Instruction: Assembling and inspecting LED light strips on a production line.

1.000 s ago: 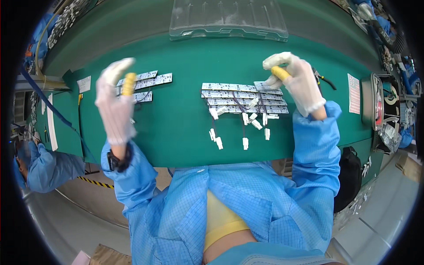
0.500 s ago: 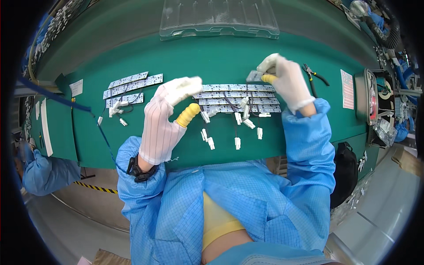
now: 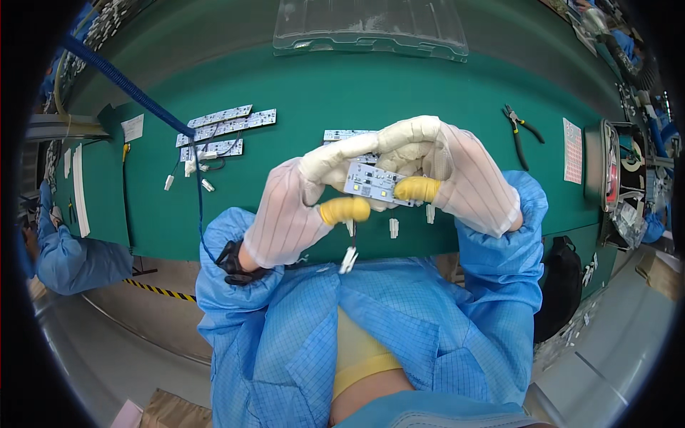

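Observation:
A small white circuit board (image 3: 367,180) with yellowish square LEDs is held up between my gloved hands, tilted toward me. My right hand (image 3: 464,167) grips its right part, yellow-covered thumb on the front and fingers behind. My left hand (image 3: 307,192) curls around its left end; the fingers go behind, and the yellow-covered thumb lies at the lower edge. Their exact contact is partly hidden. Below the left thumb hangs a white connector (image 3: 349,260) on a dark wire. Behind my hands lie white LED strips (image 3: 346,135), mostly covered, with white connectors (image 3: 394,227) in front.
More LED strips (image 3: 227,127) with wires lie on the green mat to the left. Pliers (image 3: 521,135) and a label sheet (image 3: 573,151) lie at right. A clear plastic tray (image 3: 371,39) stands at the back. A blue coiled cord (image 3: 128,84) crosses on the left.
Both hands have come together in front of the strips. My right hand has moved left and toward me with the small board, which now shows clearly. The left has moved right to meet it.

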Tool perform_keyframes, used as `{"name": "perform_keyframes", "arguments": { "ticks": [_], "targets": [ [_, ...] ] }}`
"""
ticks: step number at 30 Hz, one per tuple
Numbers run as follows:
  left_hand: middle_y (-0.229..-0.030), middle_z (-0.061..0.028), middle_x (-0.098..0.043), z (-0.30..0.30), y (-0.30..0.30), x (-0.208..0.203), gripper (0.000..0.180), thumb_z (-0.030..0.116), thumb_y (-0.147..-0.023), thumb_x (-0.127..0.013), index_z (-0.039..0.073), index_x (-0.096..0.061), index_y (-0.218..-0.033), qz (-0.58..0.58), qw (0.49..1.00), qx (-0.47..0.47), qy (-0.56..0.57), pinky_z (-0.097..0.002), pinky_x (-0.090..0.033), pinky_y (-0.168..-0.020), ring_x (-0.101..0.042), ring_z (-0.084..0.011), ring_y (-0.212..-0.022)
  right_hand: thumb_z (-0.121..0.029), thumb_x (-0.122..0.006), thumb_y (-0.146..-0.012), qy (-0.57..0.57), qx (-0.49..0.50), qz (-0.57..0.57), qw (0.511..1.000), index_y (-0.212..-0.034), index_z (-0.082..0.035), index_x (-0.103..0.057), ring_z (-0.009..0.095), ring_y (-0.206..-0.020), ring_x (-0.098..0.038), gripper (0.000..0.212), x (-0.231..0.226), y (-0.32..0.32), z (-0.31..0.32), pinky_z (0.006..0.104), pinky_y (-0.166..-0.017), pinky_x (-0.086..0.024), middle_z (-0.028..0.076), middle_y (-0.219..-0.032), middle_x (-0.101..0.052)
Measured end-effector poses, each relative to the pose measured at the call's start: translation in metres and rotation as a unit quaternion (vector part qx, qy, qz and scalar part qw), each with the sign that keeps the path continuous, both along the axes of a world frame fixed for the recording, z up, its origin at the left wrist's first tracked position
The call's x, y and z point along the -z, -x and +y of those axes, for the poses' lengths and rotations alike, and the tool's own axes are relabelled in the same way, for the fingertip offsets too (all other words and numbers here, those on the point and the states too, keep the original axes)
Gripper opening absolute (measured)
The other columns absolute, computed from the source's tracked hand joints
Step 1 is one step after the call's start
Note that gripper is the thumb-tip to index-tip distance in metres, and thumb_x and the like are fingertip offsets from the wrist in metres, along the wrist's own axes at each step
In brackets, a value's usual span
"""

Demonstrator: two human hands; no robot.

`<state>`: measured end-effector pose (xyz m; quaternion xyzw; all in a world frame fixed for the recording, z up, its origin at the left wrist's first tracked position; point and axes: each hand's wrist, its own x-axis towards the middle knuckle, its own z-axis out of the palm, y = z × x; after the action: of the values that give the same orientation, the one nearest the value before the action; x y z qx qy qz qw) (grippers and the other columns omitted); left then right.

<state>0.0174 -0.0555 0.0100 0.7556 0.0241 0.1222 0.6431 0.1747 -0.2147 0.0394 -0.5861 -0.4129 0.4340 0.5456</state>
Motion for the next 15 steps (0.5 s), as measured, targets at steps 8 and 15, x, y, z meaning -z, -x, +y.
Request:
{"name": "perform_keyframes", "arguments": {
  "ticks": [8, 15],
  "targets": [
    [-0.095, -0.0101, -0.065, -0.002, -0.004, 0.007, 0.043, 0.021, -0.067, -0.078, 0.005, -0.065, -0.105, -0.116, 0.974, -0.163, -0.107, -0.0256, -0.054, -0.068, -0.065, -0.0176, -0.081, -0.02, -0.066, -0.086, 0.007, 0.059, 0.104, 0.993, -0.122, 0.004, -0.047, 0.013, -0.059, -0.063, 0.047, -0.01, 0.011, -0.004, 0.0177, -0.044, -0.048, 0.016, -0.09, -0.062],
    [-0.095, -0.0086, -0.065, 0.004, 0.0, -0.005, 0.042, 0.024, -0.063, -0.08, 0.006, -0.069, -0.1, -0.092, 0.982, -0.127, -0.105, -0.025, -0.054, -0.07, -0.064, -0.0162, -0.082, -0.017, -0.064, -0.087, 0.029, 0.055, 0.107, 0.992, -0.118, 0.005, -0.051, 0.01, -0.054, -0.061, 0.04, -0.012, 0.011, -0.006, 0.0158, -0.041, -0.046, 0.013, -0.08, -0.063]
  ]
}}
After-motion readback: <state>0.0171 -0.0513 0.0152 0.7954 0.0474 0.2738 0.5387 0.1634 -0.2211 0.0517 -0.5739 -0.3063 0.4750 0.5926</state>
